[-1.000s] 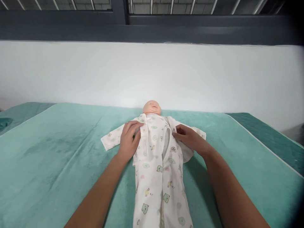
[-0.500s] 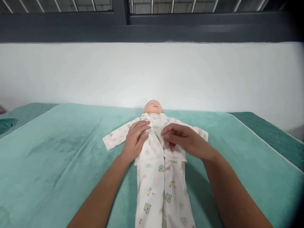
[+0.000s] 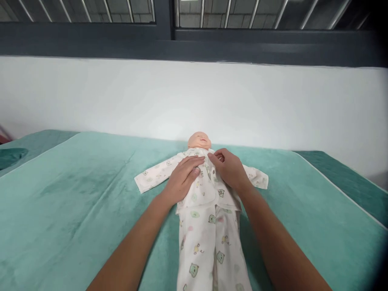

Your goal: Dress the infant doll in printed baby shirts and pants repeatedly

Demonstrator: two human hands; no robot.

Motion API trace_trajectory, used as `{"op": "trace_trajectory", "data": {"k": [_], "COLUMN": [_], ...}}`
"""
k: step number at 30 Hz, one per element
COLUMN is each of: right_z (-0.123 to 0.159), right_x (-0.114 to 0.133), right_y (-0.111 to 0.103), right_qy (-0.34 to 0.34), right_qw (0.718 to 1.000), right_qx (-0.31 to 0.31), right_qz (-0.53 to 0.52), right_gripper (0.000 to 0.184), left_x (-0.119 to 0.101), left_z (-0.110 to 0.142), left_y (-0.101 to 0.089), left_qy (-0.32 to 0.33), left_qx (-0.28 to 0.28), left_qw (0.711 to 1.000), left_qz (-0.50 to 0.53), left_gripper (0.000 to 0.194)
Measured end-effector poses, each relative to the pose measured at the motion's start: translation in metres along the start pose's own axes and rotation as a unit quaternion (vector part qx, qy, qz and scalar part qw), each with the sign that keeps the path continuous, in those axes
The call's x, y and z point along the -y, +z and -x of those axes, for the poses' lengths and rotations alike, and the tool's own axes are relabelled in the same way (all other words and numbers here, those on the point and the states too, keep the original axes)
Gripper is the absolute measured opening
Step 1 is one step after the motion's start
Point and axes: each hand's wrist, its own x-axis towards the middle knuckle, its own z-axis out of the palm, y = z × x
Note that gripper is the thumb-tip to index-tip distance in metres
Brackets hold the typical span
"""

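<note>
A baby doll (image 3: pixel 199 140) lies on its back, its head toward the wall. It wears a white jacket (image 3: pixel 195 198) with small animal prints and matching trousers (image 3: pixel 197 246). My left hand (image 3: pixel 185 178) rests flat on the left front of the jacket, fingers stretched toward the middle of the chest. Close to the collar on the right side, my right hand (image 3: pixel 228 167) pinches the edge of the jacket front between thumb and fingers. The jacket's sleeves reach out to both sides. Part of the right sleeve is hidden behind my right hand.
A green plush cover (image 3: pixel 91 194) with a pale seam lies under the doll. Behind it rises a white wall (image 3: pixel 121 97), topped by a dark window frame (image 3: pixel 121 44) with metal bars. Darker green fabric (image 3: pixel 342 173) shows at the right.
My right hand has moved up from the lower chest to near the collar and drawn the right jacket front inward. My left hand stays on the jacket. The view has shifted slightly.
</note>
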Motion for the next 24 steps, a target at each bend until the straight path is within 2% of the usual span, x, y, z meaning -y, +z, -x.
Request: {"op": "trace_trajectory", "data": {"k": [4, 6, 7, 9, 11, 14, 19, 24], "right_z": [-0.030, -0.035, -0.035, -0.033, -0.031, -0.033, -0.035, -0.032], "right_x": [0.013, 0.013, 0.012, 0.007, 0.003, -0.001, -0.004, -0.012], "right_y": [0.010, 0.018, 0.022, 0.027, 0.028, 0.025, 0.025, 0.032], "right_qy": [0.046, 0.024, -0.002, -0.056, -0.070, -0.019, 0.043, 0.039], "right_qw": [0.985, 0.984, 0.985, 0.986, 0.991, 0.999, 0.976, 0.935], "right_qx": [0.070, 0.056, 0.034, -0.016, -0.035, -0.039, -0.060, -0.031], "right_qz": [0.148, 0.167, 0.167, 0.156, 0.109, -0.024, -0.207, -0.352], "right_gripper": [0.031, 0.025, 0.021, 0.018, 0.020, 0.023, 0.028, 0.029], "left_x": [0.009, 0.018, 0.022, 0.027, 0.029, 0.026, 0.019, 0.013], "left_z": [-0.021, -0.036, -0.044, -0.058, -0.068, -0.080, -0.094, -0.096], "left_y": [0.001, 0.000, -0.001, -0.004, -0.007, -0.007, 0.001, 0.014], "left_qy": [-0.108, -0.179, -0.207, -0.239, -0.248, -0.263, -0.264, -0.288], "left_qx": [-0.098, -0.140, -0.143, -0.112, -0.063, -0.039, -0.083, -0.137], "left_qw": [0.987, 0.972, 0.967, 0.964, 0.967, 0.964, 0.961, 0.940], "left_qz": [0.074, 0.059, 0.042, 0.013, -0.003, -0.024, -0.021, 0.123], "left_gripper": [0.035, 0.037, 0.037, 0.035, 0.031, 0.025, 0.010, 0.017]}}
